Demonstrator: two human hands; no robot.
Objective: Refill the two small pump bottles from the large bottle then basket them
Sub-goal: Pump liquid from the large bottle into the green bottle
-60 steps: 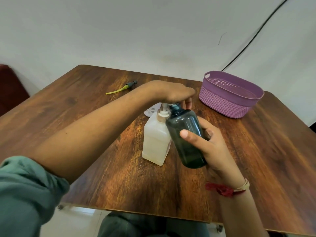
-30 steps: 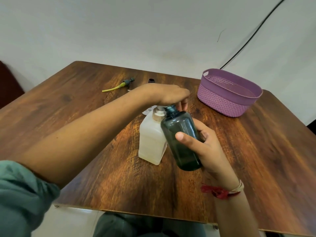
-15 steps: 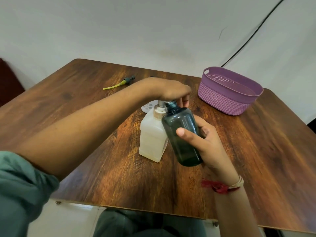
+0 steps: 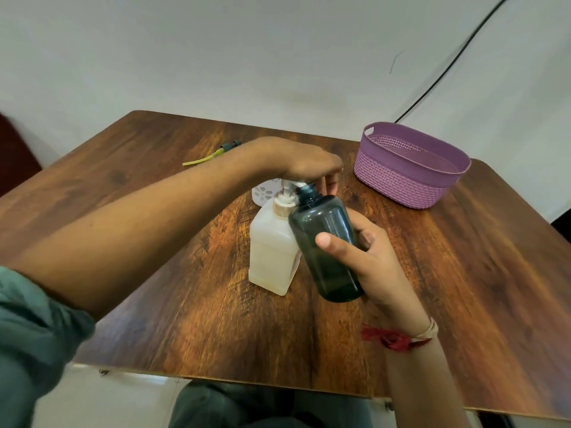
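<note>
On the wooden table (image 4: 216, 319), nearest you, your right hand (image 4: 374, 261) wraps round the dark bottle (image 4: 327, 242). You hold it tilted off the surface, its neck up by the pump (image 4: 285, 199) of the white bottle (image 4: 272, 251) standing just beside. Your left hand (image 4: 302, 159) lies over that pump; whether it grips, I cannot tell. Farther right, well apart, sits the purple basket (image 4: 401, 180).

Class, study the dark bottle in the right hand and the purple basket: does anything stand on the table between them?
Nothing visible does. Only bare table lies between the dark bottle, gripped by the right hand, and the purple basket. The white pump bottle stands on the dark bottle's other side, off that path.
</note>
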